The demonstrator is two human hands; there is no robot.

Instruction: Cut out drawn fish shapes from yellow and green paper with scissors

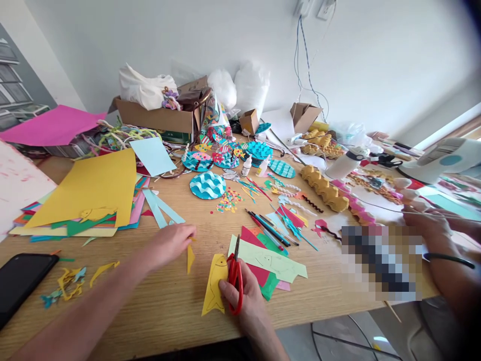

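My right hand [251,296] is closed around red-handled scissors [236,278], blades pointing up and away from me. Between the same hand's thumb and fingers is a yellow piece of paper [214,288] with a fish drawn on it. To the left, my left hand [175,241] pinches a small yellow paper scrap [190,259] that hangs over the table. Just beyond my right hand lie a pale green strip with a pencilled fish [270,259] and red paper [251,240]. More yellow and blue scraps [67,286] are at the left.
A black phone [24,281] lies at the left edge, near stacked coloured sheets [90,185]. Pens [266,230], paper confetti [229,200], wavy blue discs [207,185] and glue bottles [246,166] spread across the middle. Another person's hand [426,228] is at the right.
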